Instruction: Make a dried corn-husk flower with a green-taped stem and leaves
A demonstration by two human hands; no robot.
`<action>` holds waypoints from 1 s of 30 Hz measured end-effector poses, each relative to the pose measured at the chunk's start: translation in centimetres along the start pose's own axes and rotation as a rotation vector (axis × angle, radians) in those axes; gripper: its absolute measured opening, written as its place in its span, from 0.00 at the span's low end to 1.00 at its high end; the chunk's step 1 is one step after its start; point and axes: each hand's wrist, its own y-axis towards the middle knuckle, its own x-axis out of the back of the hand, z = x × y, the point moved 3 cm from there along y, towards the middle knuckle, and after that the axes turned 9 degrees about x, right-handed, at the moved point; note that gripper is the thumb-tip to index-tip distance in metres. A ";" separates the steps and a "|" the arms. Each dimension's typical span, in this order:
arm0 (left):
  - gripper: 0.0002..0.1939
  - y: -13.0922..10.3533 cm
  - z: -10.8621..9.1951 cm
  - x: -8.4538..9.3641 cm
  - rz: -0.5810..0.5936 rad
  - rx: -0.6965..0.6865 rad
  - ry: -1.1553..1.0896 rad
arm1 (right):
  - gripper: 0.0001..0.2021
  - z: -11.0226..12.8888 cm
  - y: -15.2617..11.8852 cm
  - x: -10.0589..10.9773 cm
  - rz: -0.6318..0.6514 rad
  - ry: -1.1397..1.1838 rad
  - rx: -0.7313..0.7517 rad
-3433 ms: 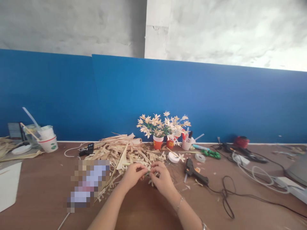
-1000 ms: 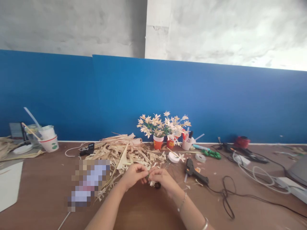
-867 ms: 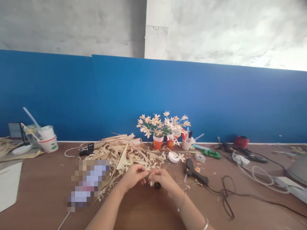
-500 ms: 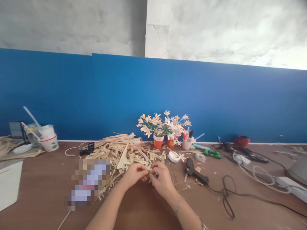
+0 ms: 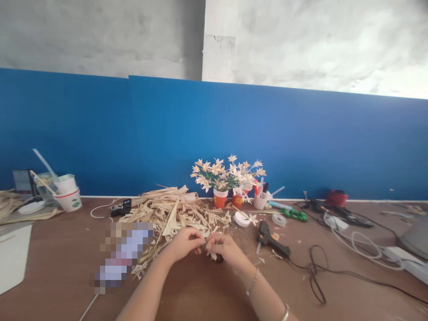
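Observation:
My left hand (image 5: 187, 243) is closed in a pinch, its fingertips on a thin, greenish stem-like piece that is mostly hidden. Close against them are the fingertips of my right hand (image 5: 225, 249), curled and pinched together; whatever is between them is too small to make out. Below the right fingers a pale petal-like bit (image 5: 213, 256) shows, with a small dark object (image 5: 219, 258) beside it. A heap of dry, straw-coloured husks (image 5: 177, 214) lies just beyond the hands. Behind stand pale artificial flowers (image 5: 217, 171) in a red-and-white cup (image 5: 220, 199).
To the right lies a black glue gun (image 5: 272, 240) with its cord trailing over the brown table. A white tape roll (image 5: 242, 219), a clear tape roll (image 5: 278, 220) and green twisted pieces (image 5: 294, 215) sit nearby. White cups (image 5: 68, 200) stand far left; a blue partition (image 5: 167, 129) closes the back.
My right hand has turned and shifted slightly, its fingers now more curled. The dark object and petal-like bit under it show more plainly. My left hand has hardly moved.

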 end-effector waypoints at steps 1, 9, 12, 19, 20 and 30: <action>0.10 0.0 0.0 0.0 -0.002 0.002 -0.013 | 0.05 -0.1 -0.1 -0.1 0.018 0.053 -0.058; 0.12 -0.2 -0.1 -0.7 0.029 -0.037 -0.115 | 0.08 0.4 -0.7 -0.5 0.103 0.246 -0.157; 0.12 0.1 0.4 -0.6 0.012 -0.048 -0.090 | 0.10 0.1 -0.5 -0.3 0.078 0.121 -0.127; 0.09 0.7 1.1 -0.7 -0.028 -0.016 -0.071 | 0.14 0.3 0.0 0.1 -0.061 -0.180 0.093; 0.09 0.7 1.1 -0.7 -0.024 -0.014 -0.097 | 0.15 0.4 0.0 0.2 -0.050 -0.151 0.099; 0.04 0.2 0.1 -0.6 -0.011 -0.224 -0.260 | 0.16 0.2 -0.1 0.0 -0.065 0.087 0.057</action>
